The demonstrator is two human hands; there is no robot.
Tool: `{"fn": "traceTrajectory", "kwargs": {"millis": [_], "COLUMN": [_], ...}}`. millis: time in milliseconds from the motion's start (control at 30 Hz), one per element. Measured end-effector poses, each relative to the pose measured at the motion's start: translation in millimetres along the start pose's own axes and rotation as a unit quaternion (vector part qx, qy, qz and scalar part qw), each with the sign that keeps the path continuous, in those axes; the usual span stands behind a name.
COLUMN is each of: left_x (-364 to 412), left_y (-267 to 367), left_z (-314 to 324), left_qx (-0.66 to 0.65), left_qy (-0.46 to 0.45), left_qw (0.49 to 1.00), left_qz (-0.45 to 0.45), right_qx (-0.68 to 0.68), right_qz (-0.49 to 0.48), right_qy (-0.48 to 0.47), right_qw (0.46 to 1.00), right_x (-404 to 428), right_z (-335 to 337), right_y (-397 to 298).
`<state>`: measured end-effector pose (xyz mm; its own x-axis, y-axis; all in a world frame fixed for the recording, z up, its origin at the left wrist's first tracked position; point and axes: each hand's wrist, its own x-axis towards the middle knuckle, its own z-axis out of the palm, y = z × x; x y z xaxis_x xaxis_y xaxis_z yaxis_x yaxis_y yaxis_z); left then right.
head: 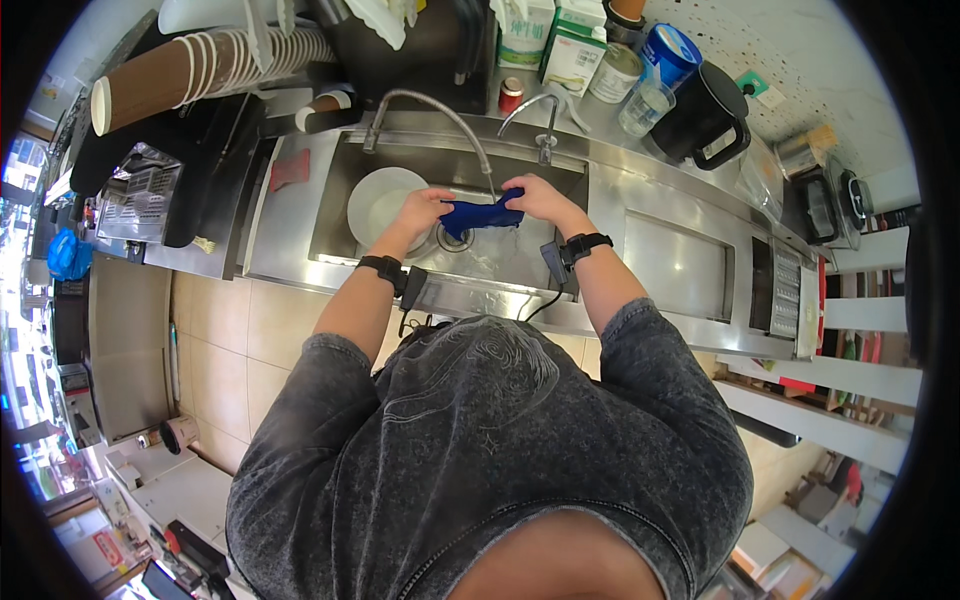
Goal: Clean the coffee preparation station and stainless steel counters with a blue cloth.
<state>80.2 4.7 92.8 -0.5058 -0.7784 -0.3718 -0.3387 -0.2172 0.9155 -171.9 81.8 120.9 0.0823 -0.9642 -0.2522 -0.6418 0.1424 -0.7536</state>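
A dark blue cloth [484, 215] is stretched between my two hands above the stainless steel sink [517, 262]. My left hand [422, 212] pinches its left end, and my right hand [541, 199] grips the upper right corner. From the flexible metal faucet [448, 112], a thin stream of water appears to fall onto or just behind the cloth. Partly under the cloth lies the round drain [455, 241]. A large white bowl [386, 196] rests in the sink's left part, close beside my left hand.
Stacked brown paper cups [150, 86] lean at the upper left. A red sponge or cloth [289, 170] lies left of the sink. Behind stand a second faucet [546, 142], a red can [511, 95], milk cartons [574, 52] and a black electric kettle [701, 116]. A recessed steel panel [679, 262] is at right.
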Motion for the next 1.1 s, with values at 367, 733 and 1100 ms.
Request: {"fn": "traceTrajectory", "kwargs": {"millis": [367, 733, 1100], "left_x": [5, 5, 0], "left_y": [12, 17, 5], "left_z": [2, 13, 101], "left_qx": [0.401, 0.454, 0.159], "left_qy": [-0.003, 0.072, -0.048], "left_qw": [0.911, 0.872, 0.952], "left_qz": [0.093, 0.170, 0.257], "right_qx": [-0.158, -0.228, 0.666], "right_qz": [-0.084, -0.067, 0.192], "right_qy": [0.027, 0.227, 0.054], "right_qw": [0.984, 0.944, 0.719], "right_x": [0, 3, 19], "right_z": [14, 24, 62], "right_y": [12, 13, 27]}}
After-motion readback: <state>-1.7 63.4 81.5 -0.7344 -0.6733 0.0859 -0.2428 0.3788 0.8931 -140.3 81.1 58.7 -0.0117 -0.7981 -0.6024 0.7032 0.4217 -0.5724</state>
